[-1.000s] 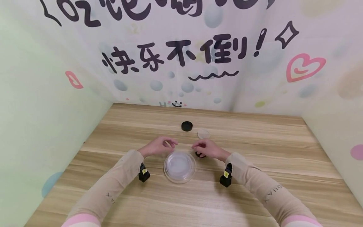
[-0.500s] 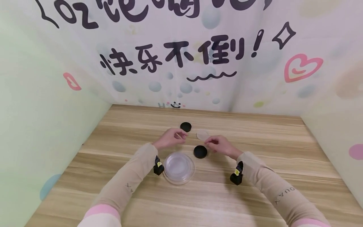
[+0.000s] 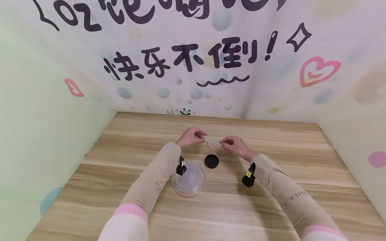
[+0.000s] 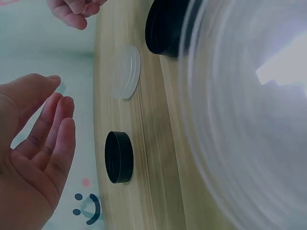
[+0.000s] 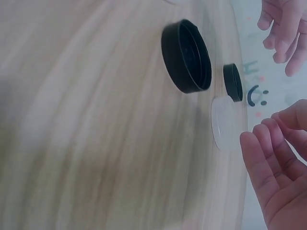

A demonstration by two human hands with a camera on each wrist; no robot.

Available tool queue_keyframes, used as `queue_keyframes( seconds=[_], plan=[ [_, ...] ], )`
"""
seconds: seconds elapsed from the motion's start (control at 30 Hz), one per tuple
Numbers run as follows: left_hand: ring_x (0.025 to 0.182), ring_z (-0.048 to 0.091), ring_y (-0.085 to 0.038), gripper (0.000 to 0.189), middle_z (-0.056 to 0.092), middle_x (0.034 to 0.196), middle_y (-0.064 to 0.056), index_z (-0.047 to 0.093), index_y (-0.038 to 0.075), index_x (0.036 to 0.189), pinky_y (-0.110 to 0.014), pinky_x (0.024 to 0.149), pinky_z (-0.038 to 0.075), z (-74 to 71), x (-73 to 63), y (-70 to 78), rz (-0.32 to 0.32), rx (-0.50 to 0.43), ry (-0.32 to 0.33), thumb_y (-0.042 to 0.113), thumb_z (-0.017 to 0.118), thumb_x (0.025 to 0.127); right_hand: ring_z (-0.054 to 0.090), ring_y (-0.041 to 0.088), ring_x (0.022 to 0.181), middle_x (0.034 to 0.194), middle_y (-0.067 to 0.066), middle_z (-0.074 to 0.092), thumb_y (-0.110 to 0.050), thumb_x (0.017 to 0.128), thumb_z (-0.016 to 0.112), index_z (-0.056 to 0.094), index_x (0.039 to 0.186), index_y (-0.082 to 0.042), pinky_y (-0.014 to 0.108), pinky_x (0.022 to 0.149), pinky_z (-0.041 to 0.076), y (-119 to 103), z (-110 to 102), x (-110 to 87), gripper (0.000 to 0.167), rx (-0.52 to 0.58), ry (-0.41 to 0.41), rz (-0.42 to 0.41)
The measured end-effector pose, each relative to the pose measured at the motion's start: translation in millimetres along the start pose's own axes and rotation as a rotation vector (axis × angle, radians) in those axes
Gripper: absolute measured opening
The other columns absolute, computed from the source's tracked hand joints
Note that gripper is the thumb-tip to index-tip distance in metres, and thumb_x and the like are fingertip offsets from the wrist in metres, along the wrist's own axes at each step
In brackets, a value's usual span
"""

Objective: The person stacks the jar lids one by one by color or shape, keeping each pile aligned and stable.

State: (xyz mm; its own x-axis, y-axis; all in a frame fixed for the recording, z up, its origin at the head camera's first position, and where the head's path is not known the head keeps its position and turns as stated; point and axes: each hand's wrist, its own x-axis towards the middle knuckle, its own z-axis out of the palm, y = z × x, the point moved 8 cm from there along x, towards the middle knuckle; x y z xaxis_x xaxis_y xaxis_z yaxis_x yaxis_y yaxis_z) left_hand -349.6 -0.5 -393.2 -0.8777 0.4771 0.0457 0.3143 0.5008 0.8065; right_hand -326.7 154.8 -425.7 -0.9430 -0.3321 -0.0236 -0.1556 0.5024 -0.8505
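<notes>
My left hand (image 3: 191, 137) hovers above the back of the table, fingers loosely bent, holding nothing. A small black screw lid (image 4: 120, 157) lies below it, hidden behind that hand in the head view. Fingers of my right hand (image 3: 236, 146) reach the right side of a clear round disc (image 3: 212, 144) in the head view. The right wrist view shows the disc apart from that hand, which holds nothing. Nearer to me lies another black lid (image 3: 212, 161), hollow side up. A wide clear round container (image 3: 188, 190) stands left of it, partly under my left wrist camera.
The wood-grain table (image 3: 271, 201) ends at a printed cloth (image 3: 211, 97) at the back. Pale side walls (image 3: 36, 144) bound it left and right. A black camera (image 3: 248, 177) hangs under my right wrist, another (image 3: 181, 169) under the left.
My left hand has moved right and away from me, over the far black lid. My right hand has left the near black lid and moved back and right, beside the clear disc.
</notes>
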Motion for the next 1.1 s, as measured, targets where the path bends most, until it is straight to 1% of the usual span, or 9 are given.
queue_keyframes(
  seconds=[0.07,0.2,0.3,0.33,0.57,0.77,0.87,0.97,1.1],
  plan=[
    [0.077,0.058,-0.021,0.024,0.063,0.083,-0.012,0.062,-0.005,0.101,-0.019,0.066,0.046,2.2,6.3,-0.9,-0.009,0.009,0.012,0.001,0.063,0.077,0.054,0.028,0.063,0.081,0.024,0.058,-0.007,0.087,0.052,0.057,0.103,0.010,0.030,0.054,0.047,2,-1,3.6,0.024,-0.003,0.016,0.010],
    [0.075,0.059,-0.013,0.029,0.064,0.082,-0.001,0.066,0.015,0.099,-0.020,0.064,0.047,44.0,92.7,-121.0,0.049,0.020,0.040,0.024,0.072,0.072,0.055,0.033,0.070,0.086,0.023,0.059,-0.007,0.087,0.051,0.056,0.105,0.009,0.028,0.056,0.047,3,-3,9.9,0.025,-0.015,0.048,0.037],
    [0.074,0.058,-0.007,0.033,0.062,0.081,0.008,0.064,0.029,0.096,-0.022,0.063,0.048,75.2,151.2,-208.4,0.065,0.031,0.059,0.037,0.076,0.065,0.055,0.028,0.068,0.087,0.020,0.059,-0.006,0.086,0.052,0.057,0.105,0.009,0.025,0.055,0.046,7,-3,15.6,0.024,-0.017,0.078,0.061],
    [0.075,0.058,-0.007,0.033,0.062,0.082,0.009,0.063,0.030,0.095,-0.022,0.063,0.048,76.8,152.3,-210.0,0.046,0.032,0.066,0.037,0.076,0.065,0.055,0.026,0.067,0.087,0.020,0.059,-0.005,0.086,0.052,0.056,0.105,0.009,0.026,0.055,0.046,8,-3,17.5,0.024,-0.012,0.087,0.067],
    [0.088,0.057,-0.013,0.040,0.062,0.096,0.000,0.062,0.016,0.106,-0.026,0.069,0.048,74.4,119.4,-171.5,-0.099,-0.006,0.087,0.024,0.074,0.069,0.055,0.016,0.070,0.089,0.016,0.058,-0.004,0.083,0.054,0.055,0.107,0.009,0.028,0.063,0.050,24,-1,27.6,0.027,0.038,0.127,0.116],
    [0.087,0.059,-0.014,0.038,0.062,0.100,-0.004,0.061,0.010,0.105,-0.022,0.068,0.047,70.2,99.9,-148.2,-0.147,0.019,0.132,0.020,0.072,0.069,0.055,0.022,0.080,0.091,0.017,0.057,-0.003,0.083,0.056,0.053,0.109,0.010,0.027,0.064,0.051,36,2,33.5,0.030,0.060,0.127,0.145],
    [0.087,0.058,-0.013,0.042,0.063,0.099,-0.003,0.062,0.010,0.105,-0.022,0.071,0.046,70.2,96.9,-146.7,-0.139,0.026,0.119,0.026,0.074,0.069,0.055,0.023,0.083,0.092,0.018,0.056,-0.003,0.082,0.056,0.053,0.109,0.010,0.026,0.065,0.051,40,2,34.3,0.030,0.063,0.135,0.158],
    [0.084,0.058,-0.014,0.044,0.064,0.095,-0.005,0.062,0.008,0.105,-0.021,0.070,0.045,73.0,100.3,-156.6,-0.131,0.030,0.110,0.027,0.074,0.067,0.055,0.022,0.082,0.093,0.018,0.056,-0.004,0.082,0.057,0.053,0.109,0.009,0.026,0.065,0.051,42,3,34.0,0.030,0.066,0.135,0.184],
    [0.086,0.059,-0.016,0.045,0.064,0.096,-0.006,0.061,0.007,0.107,-0.024,0.072,0.046,77.1,100.6,-165.0,-0.188,-0.006,0.071,0.024,0.074,0.068,0.055,0.017,0.075,0.094,0.017,0.057,-0.005,0.083,0.057,0.054,0.110,0.008,0.025,0.066,0.050,44,5,34.3,0.031,0.070,0.121,0.213]
  ],
)
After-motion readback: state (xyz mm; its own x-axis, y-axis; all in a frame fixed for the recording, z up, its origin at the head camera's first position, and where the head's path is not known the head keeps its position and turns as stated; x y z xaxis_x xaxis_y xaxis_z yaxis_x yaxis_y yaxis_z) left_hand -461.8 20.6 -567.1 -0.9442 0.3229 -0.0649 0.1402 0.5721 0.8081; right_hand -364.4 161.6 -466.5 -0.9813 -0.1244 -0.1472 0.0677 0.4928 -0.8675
